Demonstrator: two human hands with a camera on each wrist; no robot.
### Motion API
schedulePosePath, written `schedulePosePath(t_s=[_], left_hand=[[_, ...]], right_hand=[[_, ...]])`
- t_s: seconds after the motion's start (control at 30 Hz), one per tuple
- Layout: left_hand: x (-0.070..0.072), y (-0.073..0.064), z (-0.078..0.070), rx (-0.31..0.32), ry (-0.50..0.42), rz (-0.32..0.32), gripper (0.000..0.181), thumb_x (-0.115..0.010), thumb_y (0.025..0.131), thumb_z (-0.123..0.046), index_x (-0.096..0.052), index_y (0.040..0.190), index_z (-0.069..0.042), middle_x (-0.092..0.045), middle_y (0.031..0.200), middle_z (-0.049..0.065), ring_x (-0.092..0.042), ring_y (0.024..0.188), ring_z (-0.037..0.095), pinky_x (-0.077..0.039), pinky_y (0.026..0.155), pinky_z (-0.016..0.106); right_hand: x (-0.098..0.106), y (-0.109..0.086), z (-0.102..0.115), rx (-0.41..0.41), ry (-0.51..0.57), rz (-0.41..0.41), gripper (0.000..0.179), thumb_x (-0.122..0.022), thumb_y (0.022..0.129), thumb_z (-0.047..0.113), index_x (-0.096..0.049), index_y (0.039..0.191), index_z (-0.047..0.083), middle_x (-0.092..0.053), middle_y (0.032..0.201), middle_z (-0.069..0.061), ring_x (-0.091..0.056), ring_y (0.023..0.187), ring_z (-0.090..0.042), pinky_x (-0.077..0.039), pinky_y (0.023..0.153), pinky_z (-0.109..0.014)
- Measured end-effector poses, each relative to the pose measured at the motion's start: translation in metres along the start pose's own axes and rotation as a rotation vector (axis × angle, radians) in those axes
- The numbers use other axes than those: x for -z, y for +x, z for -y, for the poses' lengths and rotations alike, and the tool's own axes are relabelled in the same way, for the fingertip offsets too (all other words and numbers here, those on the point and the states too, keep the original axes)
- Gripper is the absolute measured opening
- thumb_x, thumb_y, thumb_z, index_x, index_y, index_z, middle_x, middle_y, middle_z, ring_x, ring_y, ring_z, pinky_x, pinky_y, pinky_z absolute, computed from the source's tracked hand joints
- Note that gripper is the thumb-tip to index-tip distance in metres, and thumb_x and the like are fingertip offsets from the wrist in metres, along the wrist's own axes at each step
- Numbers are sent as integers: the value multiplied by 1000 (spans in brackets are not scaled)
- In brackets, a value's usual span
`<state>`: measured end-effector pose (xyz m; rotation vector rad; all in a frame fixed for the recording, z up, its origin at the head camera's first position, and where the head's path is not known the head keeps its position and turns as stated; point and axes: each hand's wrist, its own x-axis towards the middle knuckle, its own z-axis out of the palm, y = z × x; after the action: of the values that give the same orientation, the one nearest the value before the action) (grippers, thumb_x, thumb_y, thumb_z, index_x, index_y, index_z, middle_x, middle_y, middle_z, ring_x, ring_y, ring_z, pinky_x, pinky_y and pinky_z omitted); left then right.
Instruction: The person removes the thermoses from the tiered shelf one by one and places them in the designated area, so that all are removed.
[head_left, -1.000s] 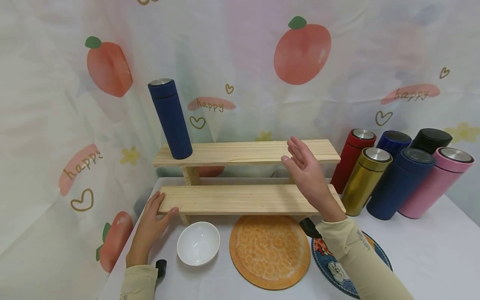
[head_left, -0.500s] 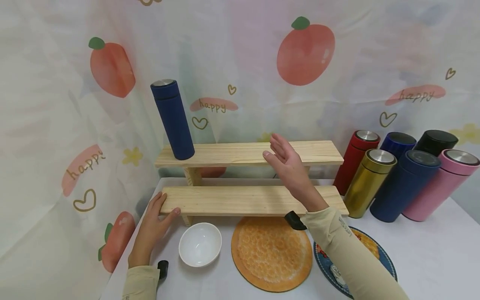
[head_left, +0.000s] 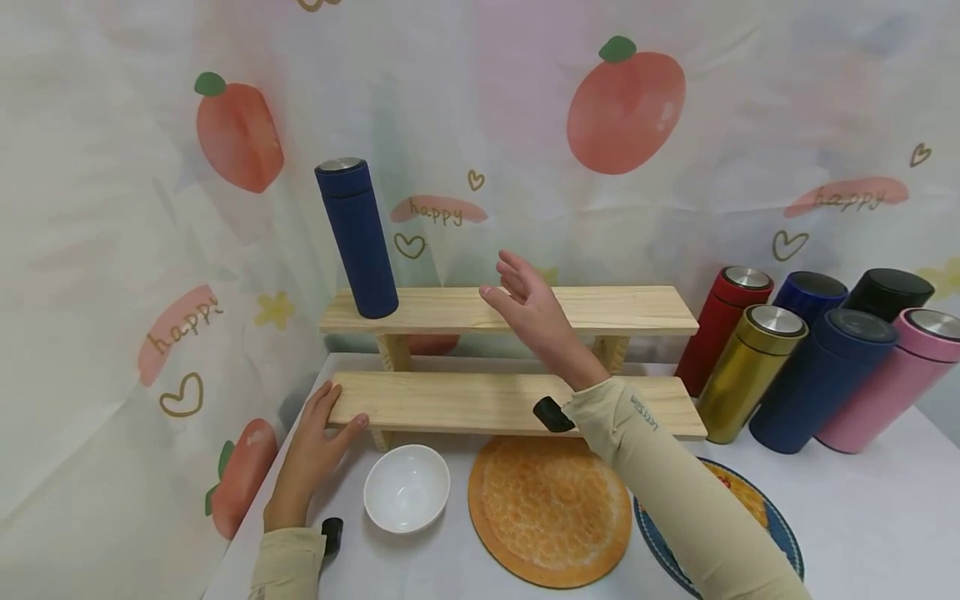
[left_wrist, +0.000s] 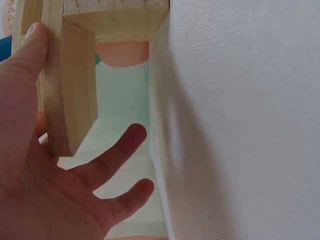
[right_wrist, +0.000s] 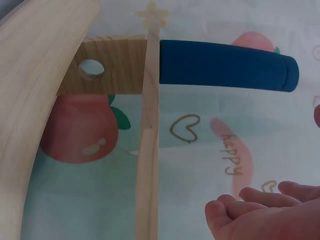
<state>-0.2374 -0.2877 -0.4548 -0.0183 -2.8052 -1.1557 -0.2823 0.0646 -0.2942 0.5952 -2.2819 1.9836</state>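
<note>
A two-tier wooden shelf (head_left: 450,402) stands against the backdrop. My left hand (head_left: 309,450) grips the left end of its lower board; in the left wrist view the thumb lies along the board (left_wrist: 79,95) and two fingers stretch out beneath it. A tall navy vacuum flask (head_left: 358,242) with a silver lid top stands upright at the left end of the upper board. My right hand (head_left: 534,317) is raised in front of the upper board, fingers extended, holding nothing. It is to the right of the flask, which the right wrist view shows lying sideways across the picture (right_wrist: 225,67).
Right of the shelf stand several more flasks: red (head_left: 723,329), gold (head_left: 752,375), dark blue (head_left: 821,379), pink (head_left: 888,379), and black (head_left: 890,292). In front lie a white bowl (head_left: 407,489), a round bread-patterned mat (head_left: 551,508) and a blue-rimmed round mat (head_left: 783,542), partly under my right sleeve.
My right hand has moved left along the upper board, closer to the navy flask. My left hand stays on the lower board, and the head view has shifted slightly.
</note>
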Motion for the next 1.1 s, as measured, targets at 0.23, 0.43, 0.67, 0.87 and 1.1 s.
schedulePosePath(t_s=[0.23,0.43,0.67,0.87,1.1], left_hand=[[-1,2,3,11,-5,6,90,-69,104,-51,-28,168,-3,-13,177,18,-16,161,43,-19,127,61],[-4,3,3,22,0,-1,90,-69,103,-51,-28,169,-5,-14,178,16,-18,161,43,-21,126,62],[-1,5,3,4,4,-6,91,-68,103,-53,-28,169,-5,-14,178,16,-18,161,42,-21,126,62],[-2,5,3,1,-2,-8,89,-69,104,-50,-28,169,-4,-14,177,17,-18,161,42,-20,126,62],[-1,7,6,-1,-22,-17,88,-71,104,-47,-29,168,-4,-14,178,15,-18,162,40,-20,127,59]], right_hand=[[-21,24,4,-21,16,33,77,-67,105,33,-28,170,19,-32,172,-11,-31,158,-28,-33,125,-48],[-33,42,9,-34,-2,41,80,-70,104,33,-28,171,18,-34,172,-12,-34,157,-29,-35,124,-48],[-46,62,12,-51,0,65,88,-74,101,36,-26,171,18,-32,173,-11,-34,157,-30,-35,124,-48],[-61,77,14,-49,20,68,88,-76,100,35,-27,171,18,-34,173,-8,-34,157,-30,-36,123,-46],[-85,94,22,-59,70,78,90,-77,100,33,-24,171,16,-30,174,-12,-31,158,-30,-36,123,-47]])
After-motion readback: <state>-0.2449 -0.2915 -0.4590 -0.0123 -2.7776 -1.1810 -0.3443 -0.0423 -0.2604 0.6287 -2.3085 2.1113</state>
